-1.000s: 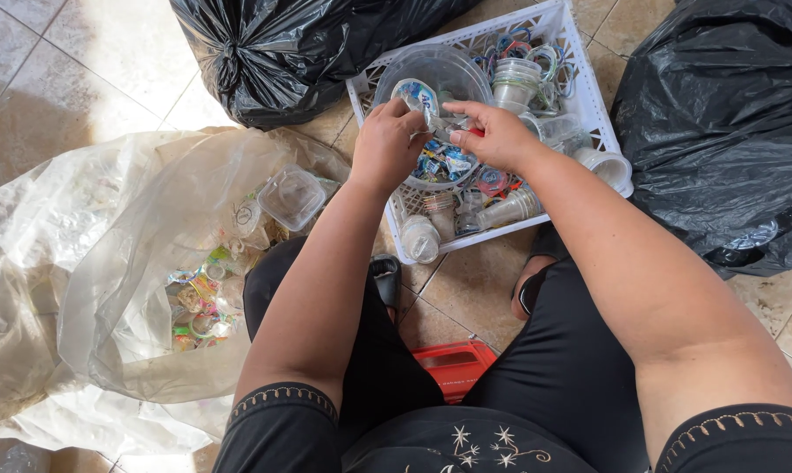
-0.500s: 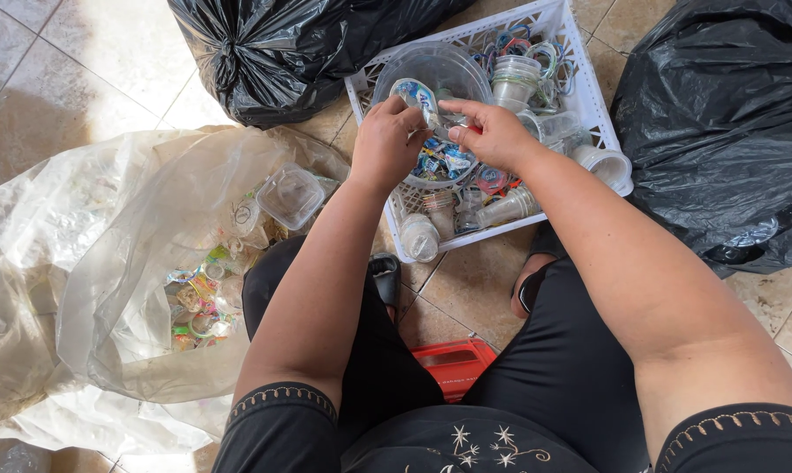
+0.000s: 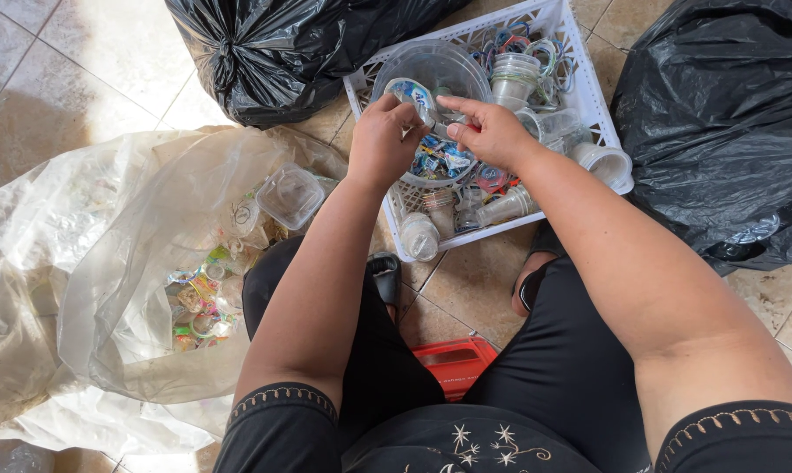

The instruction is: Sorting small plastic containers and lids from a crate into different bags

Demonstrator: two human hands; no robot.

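Both hands meet over the white crate, above a clear bowl that sits in it. The left hand is clenched round a small plastic cup with a printed foil lid, held just over the bowl. The right hand pinches at the cup's rim with thumb and forefinger; it seems to grip the edge of the lid, though the fingers hide the exact spot.

To do this well, the left hand should hold the cup by its wall, firm but not so hard that the thin plastic buckles. The right should take the lid at its free edge and pull low and flat across the rim, so the foil comes off whole and does not tear into strips. Keeping the cup over the bowl lets scraps fall among the labels already lying there.

More cups stand in the crate. A clear bag of sorted plastic lies on the floor at the left, with black bags beyond.
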